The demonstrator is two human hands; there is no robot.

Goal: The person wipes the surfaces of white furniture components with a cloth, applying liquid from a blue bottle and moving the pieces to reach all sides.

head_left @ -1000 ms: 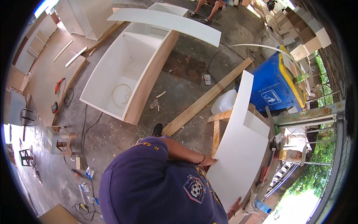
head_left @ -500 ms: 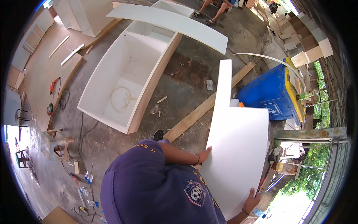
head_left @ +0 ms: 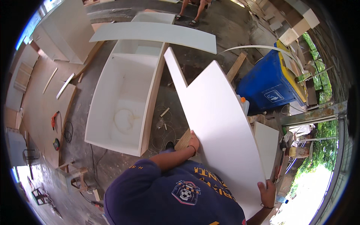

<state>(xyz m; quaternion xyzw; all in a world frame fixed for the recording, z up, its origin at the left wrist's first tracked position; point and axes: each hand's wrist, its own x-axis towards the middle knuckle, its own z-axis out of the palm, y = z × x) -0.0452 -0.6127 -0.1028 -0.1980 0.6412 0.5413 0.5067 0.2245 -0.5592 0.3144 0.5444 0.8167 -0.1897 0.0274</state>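
A large white panel (head_left: 221, 112) with a notched corner and a narrow strip at its far end is held up in front of me, tilted. My left hand (head_left: 193, 143) grips its left edge, and my right hand (head_left: 267, 193) is closed over its right edge near my body. To the left, a white open cabinet box (head_left: 112, 101) lies on the floor. A long white board (head_left: 153, 33) rests across its far part. The lower end of the panel is hidden by my body.
A blue bin (head_left: 264, 82) with a yellow rim stands at the right. A wooden plank (head_left: 236, 67) lies on the floor, partly under the panel. Beside the panel is another white board (head_left: 265, 142). A red drill (head_left: 54, 120) lies at the left. Someone's legs (head_left: 187, 11) show at the back.
The panel has turned counterclockwise, its far end swinging left toward the cabinet box. Both hands have moved with it, still gripping. A white board on the right has come into view.
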